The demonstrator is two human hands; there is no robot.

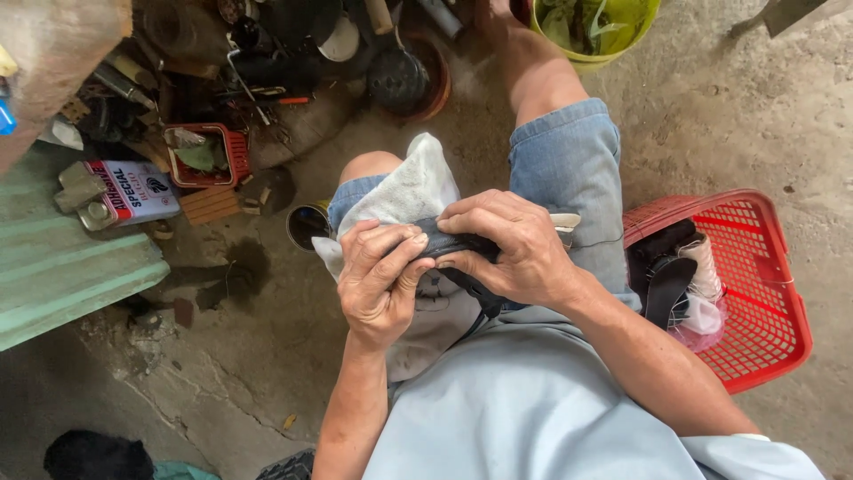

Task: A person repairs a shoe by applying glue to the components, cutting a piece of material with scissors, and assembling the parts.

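Note:
I sit with a white cloth spread over my left knee. Both hands press a strip of black rubber against it. My left hand pinches the strip's left end with thumb and fingers. My right hand covers its right part, fingers curled over the top. The strip's tail hangs down below my right hand toward my lap. Most of the strip is hidden under my fingers.
A red plastic basket with black straps and white thread stands at my right. A small open tin sits by my left knee. Tools, a small red tray, a flat oil can and a green corrugated sheet lie left. A yellow bucket stands ahead.

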